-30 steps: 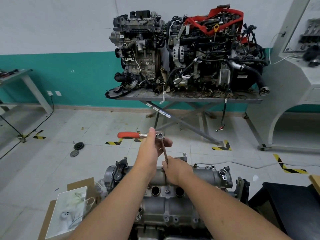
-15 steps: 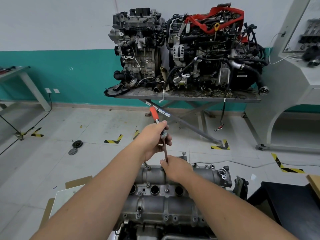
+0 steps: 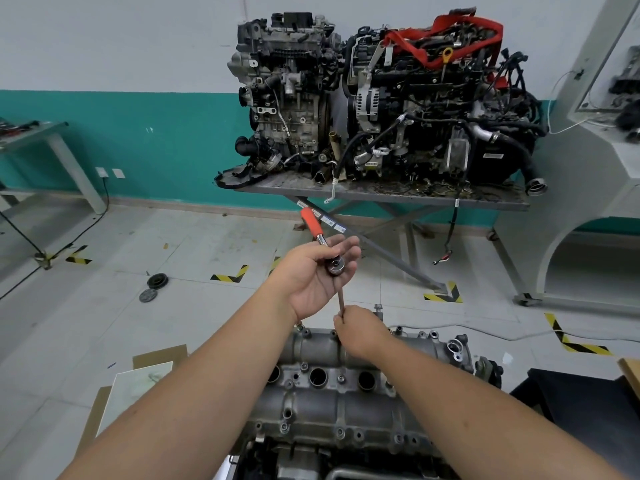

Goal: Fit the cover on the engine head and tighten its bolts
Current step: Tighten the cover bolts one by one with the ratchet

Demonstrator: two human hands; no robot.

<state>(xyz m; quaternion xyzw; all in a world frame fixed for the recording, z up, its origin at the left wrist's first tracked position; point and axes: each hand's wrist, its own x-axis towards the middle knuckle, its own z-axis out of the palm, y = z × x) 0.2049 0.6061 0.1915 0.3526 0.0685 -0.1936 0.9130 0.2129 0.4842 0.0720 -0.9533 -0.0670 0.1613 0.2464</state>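
Observation:
The grey metal cover (image 3: 311, 403) lies on the engine head in front of me, with three round holes along its middle and small bolts around its edge. A ratchet wrench (image 3: 335, 265) with a red handle stands above its far edge on a thin extension bar (image 3: 340, 299). My left hand (image 3: 311, 275) grips the ratchet head, palm turned up, the handle pointing away and left. My right hand (image 3: 360, 329) pinches the lower end of the bar at the cover's far edge. The bolt under the bar is hidden by that hand.
Two dirty engines (image 3: 381, 98) sit on a metal table (image 3: 381, 194) against the teal wall ahead. Cardboard and a white sheet (image 3: 135, 386) lie on the floor at left. Two round parts (image 3: 154, 285) lie farther left. A dark bench (image 3: 588, 410) stands at right.
The ratchet handle has swung from pointing left to pointing away from me. My left hand has turned palm up on the ratchet head. My right hand stays on the bar's lower end.

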